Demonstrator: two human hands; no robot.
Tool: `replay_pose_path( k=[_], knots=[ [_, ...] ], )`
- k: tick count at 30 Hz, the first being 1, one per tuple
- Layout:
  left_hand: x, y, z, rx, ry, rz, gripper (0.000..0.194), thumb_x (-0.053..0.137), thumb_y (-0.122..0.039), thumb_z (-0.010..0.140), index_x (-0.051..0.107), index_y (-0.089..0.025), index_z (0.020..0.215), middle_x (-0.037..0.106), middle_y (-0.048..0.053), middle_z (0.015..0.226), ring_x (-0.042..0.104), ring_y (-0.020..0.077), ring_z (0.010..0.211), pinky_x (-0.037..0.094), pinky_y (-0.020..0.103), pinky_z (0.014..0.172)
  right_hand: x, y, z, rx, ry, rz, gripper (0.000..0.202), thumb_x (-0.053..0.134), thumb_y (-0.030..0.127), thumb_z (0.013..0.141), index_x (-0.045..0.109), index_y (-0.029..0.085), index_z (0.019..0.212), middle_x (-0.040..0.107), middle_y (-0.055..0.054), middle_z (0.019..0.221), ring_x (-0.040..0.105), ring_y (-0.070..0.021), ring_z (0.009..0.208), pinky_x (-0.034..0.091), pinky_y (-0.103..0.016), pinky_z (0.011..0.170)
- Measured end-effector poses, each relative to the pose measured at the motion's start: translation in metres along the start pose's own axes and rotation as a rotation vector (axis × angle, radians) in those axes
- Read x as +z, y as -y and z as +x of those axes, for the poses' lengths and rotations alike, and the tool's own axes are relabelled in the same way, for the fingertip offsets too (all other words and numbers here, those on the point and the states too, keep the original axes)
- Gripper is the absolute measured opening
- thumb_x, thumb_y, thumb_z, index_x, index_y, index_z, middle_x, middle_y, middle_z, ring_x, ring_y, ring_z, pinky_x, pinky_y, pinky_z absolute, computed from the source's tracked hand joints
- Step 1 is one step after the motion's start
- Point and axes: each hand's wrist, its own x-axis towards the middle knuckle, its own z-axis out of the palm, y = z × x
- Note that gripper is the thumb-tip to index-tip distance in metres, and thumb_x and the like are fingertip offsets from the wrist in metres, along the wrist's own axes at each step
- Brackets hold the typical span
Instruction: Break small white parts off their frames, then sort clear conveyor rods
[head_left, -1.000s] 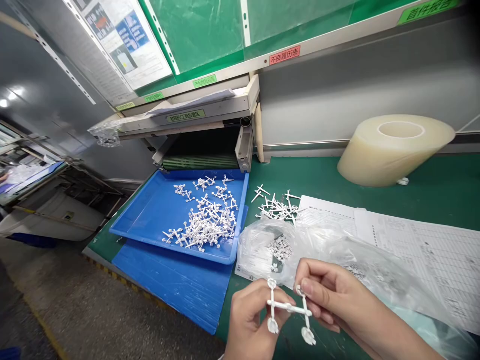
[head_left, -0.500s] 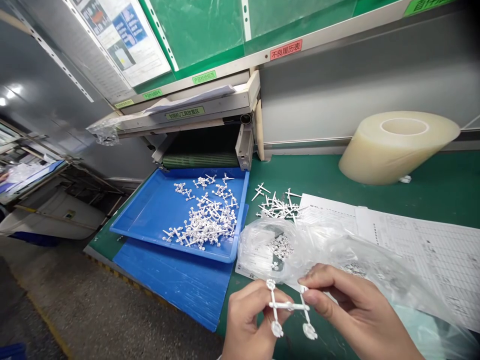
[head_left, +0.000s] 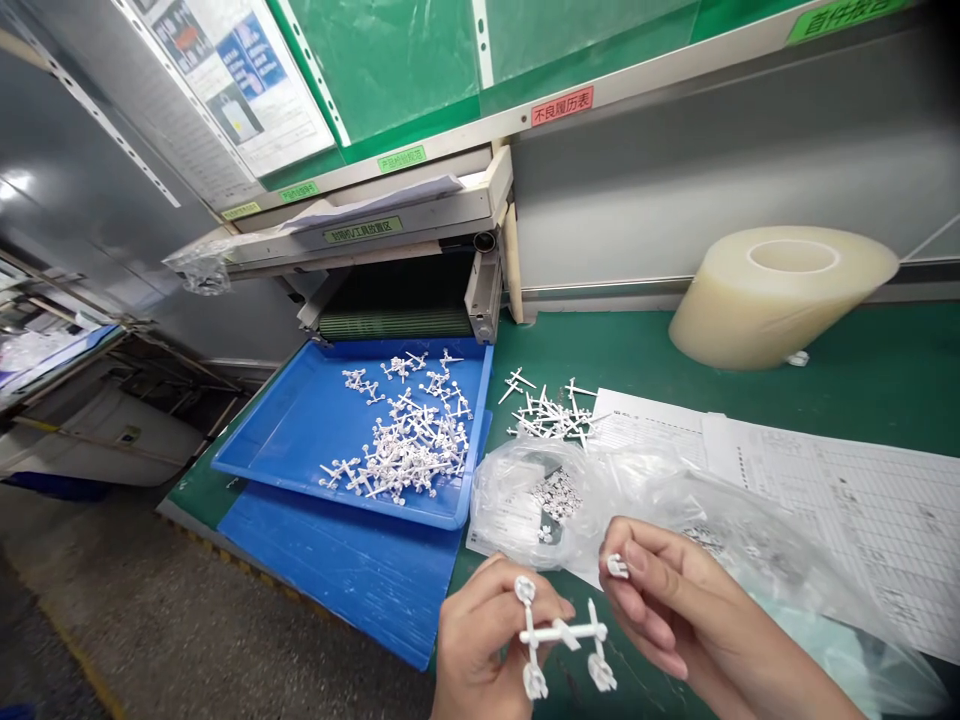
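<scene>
My left hand (head_left: 480,650) pinches a white plastic sprue (head_left: 559,635) with small round parts at its ends, low in the head view. My right hand (head_left: 675,610) sits just right of it and holds one small white part (head_left: 617,567) between thumb and forefinger, apart from the sprue. Right behind both hands lies a clear plastic bag (head_left: 600,500) with small white parts inside.
A blue tray (head_left: 300,420) with a heap of white sprues (head_left: 409,440) sits left, under a conveyor outlet (head_left: 397,300). Several bare sprues (head_left: 551,412) lie on the green mat. Printed sheets (head_left: 825,490) and a large roll of clear film (head_left: 780,295) are to the right.
The small part at the sprue's upper right end has come off and is now in my right hand. The sprue has dropped slightly lower and left with my left hand.
</scene>
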Motion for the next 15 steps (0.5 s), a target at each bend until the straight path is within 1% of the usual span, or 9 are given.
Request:
replay_pose_path(
  k=[3,7,12,15],
  knots=[
    [-0.0008,0.0012,-0.0005,0.03,-0.024,-0.018,0.015,0.058,-0.015,0.084,0.068,-0.024,0.091,0.067,0.005,0.077,0.059,0.0161,0.066,0.043,0.026,0.064,-0.0017,-0.0007,0.0005,0.006,0.05,0.051,0.032,0.071,0.04,0.074,0.054,0.016,0.061,0.044,0.007,0.045,0.026,-0.0018,0.036,0.027,-0.011,0.033],
    [0.0002,0.0011,0.0003,0.034,-0.048,-0.024,0.013,0.057,-0.018,0.085,0.068,-0.024,0.089,0.066,0.004,0.076,0.06,0.0155,0.065,0.043,0.027,0.068,-0.0026,-0.0015,-0.0024,0.016,0.086,0.079,0.03,0.068,0.038,0.077,0.055,0.016,0.062,0.046,0.007,0.046,0.027,-0.0015,0.036,0.027,-0.01,0.032],
    [0.0017,-0.0006,0.0001,0.012,-0.087,-0.038,0.011,0.058,-0.019,0.085,0.068,-0.024,0.088,0.066,0.003,0.074,0.059,0.0156,0.065,0.043,0.027,0.067,-0.0003,-0.001,-0.0045,0.038,0.117,0.1,0.024,0.064,0.031,0.08,0.055,0.015,0.064,0.054,0.003,0.052,0.032,-0.0014,0.036,0.031,-0.01,0.034],
    [0.0022,-0.0005,-0.0003,0.014,-0.089,-0.04,0.011,0.056,-0.02,0.086,0.067,-0.023,0.088,0.066,0.003,0.073,0.059,0.0153,0.065,0.043,0.026,0.063,0.0006,-0.0009,-0.0045,0.057,0.162,0.14,0.016,0.062,0.027,0.08,0.057,0.016,0.071,0.054,0.003,0.053,0.031,-0.0019,0.037,0.031,-0.01,0.035]
  ],
)
